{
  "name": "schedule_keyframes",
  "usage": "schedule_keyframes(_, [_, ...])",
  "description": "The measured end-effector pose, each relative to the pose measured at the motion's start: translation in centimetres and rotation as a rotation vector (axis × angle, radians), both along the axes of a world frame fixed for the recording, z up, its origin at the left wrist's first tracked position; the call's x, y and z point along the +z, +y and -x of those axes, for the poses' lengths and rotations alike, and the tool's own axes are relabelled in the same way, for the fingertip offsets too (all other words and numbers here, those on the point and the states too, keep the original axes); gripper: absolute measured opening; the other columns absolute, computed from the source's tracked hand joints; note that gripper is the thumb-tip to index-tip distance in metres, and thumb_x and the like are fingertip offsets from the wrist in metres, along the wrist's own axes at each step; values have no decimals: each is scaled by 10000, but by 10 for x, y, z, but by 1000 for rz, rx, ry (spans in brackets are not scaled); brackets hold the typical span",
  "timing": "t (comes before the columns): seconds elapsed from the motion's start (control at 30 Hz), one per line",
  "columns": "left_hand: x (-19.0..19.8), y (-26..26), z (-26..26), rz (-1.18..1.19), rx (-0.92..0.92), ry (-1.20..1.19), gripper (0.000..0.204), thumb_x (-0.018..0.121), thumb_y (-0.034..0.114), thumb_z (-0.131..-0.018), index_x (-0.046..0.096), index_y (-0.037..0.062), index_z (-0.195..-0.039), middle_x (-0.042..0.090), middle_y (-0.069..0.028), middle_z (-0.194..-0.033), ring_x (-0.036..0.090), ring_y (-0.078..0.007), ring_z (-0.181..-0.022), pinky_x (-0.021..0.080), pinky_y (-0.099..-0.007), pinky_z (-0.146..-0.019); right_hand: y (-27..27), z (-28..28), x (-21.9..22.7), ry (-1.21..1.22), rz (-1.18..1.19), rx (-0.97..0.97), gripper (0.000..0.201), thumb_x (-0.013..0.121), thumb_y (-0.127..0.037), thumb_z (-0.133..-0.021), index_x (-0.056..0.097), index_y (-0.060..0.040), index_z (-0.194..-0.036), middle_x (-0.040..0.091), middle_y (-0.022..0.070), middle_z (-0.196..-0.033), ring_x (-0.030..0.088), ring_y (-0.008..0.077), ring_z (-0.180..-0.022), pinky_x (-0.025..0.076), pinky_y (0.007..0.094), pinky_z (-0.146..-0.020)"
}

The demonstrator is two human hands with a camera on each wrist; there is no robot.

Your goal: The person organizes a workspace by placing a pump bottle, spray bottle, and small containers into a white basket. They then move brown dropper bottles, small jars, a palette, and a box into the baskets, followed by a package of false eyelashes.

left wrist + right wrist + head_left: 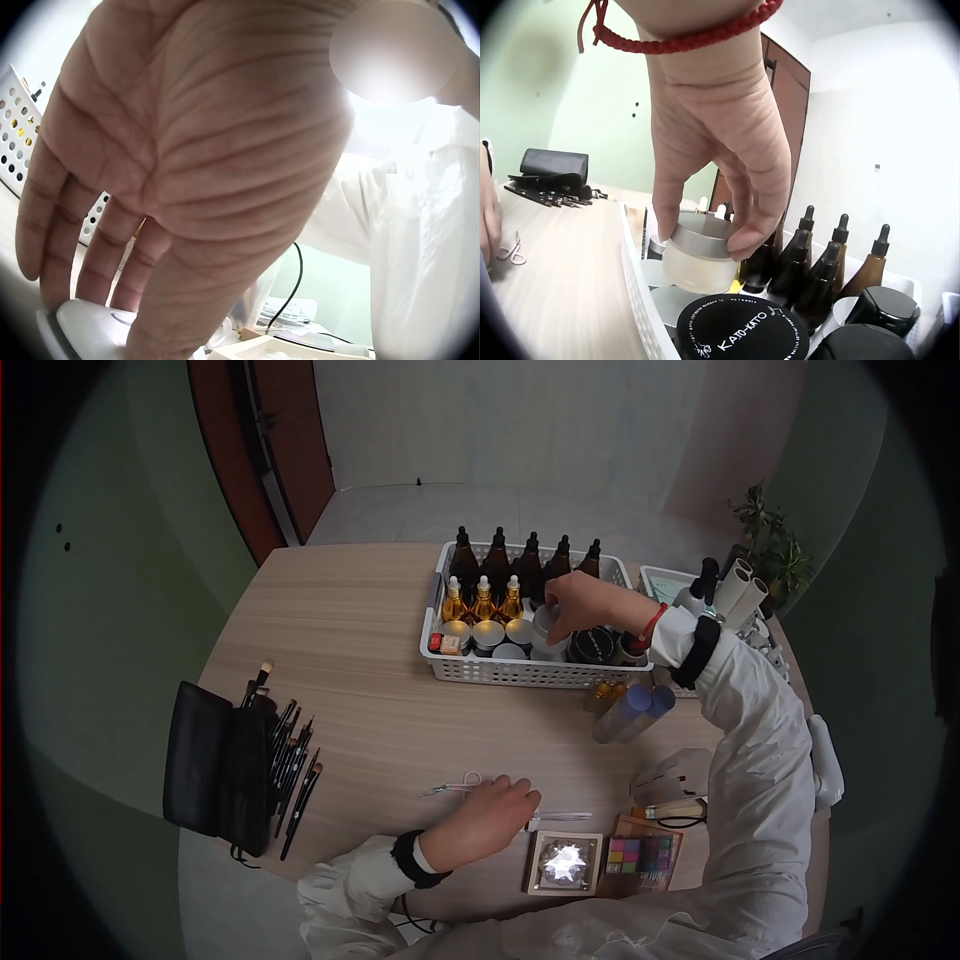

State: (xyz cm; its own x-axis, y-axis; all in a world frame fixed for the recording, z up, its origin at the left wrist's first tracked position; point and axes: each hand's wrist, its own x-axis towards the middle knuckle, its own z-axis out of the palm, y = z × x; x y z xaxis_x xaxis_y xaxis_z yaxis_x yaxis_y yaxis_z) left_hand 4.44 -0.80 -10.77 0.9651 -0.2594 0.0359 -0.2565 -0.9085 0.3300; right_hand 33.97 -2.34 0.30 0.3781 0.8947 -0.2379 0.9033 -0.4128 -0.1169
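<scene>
My right hand (pixel 590 605) pinches a frosted jar with a silver lid (pixel 701 251) between thumb and fingers, above the white basket (pixel 520 674). Right beside the jar, in the right wrist view, is a round black container (pixel 742 330) with white lettering. Several jars with pale lids (pixel 488 634) and amber dropper bottles (pixel 483 600) stand in the basket. My left hand (pixel 480 822) is low over the table, its fingers extended down to a smooth white object (pixel 94 326) that it partly hides. Pink-handled scissors (pixel 470 780) lie just beyond that hand.
At left, makeup brushes (pixel 290 760) lie by a black case (pixel 205 760). Near the front edge are a shiny square compact (pixel 563 863) and a colourful palette (pixel 640 854). Purple-capped bottles (pixel 625 710) stand before the basket, with a second basket and a plant (pixel 775 550) at right.
</scene>
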Motion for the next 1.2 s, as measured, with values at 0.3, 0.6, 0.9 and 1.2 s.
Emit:
schedule_keyframes(0.3, [2,0,1,-27,-9,11,322,680,24,-666,542,19,-957,544,-97,-938,552,-265,-867,482,-359,-742,0,4,-12,8,81,52,609,828,-340,-585,607,18,-1025,668,168,-928,648,296,-871,518,352,-747])
schedule_keyframes(0.6, [1,1,0,-3,-5,9,320,675,21,-668,541,18,-958,544,-98,-933,552,-266,-866,480,-361,-740,3,0,-5,123,214,-2,651,815,-348,-621,582,-9,-1126,669,153,-968,649,287,-892,513,362,-773])
schedule_keyframes(0.9, [3,1,1,4,-28,38,346,710,45,-660,540,26,-960,545,-100,-936,555,-277,-873,475,-371,-754,-18,10,33,36,112,33,684,777,-370,-703,518,-66,-1259,604,165,-1136,596,299,-1020,489,363,-857])
schedule_keyframes(1.2, [33,8,2,51,-1,209,405,729,166,-742,542,30,-1074,552,-132,-1028,563,-314,-965,466,-384,-831,-105,25,76,-24,85,-2,271,699,-111,-755,657,-55,-1017,673,91,-865,642,231,-813,505,338,-737])
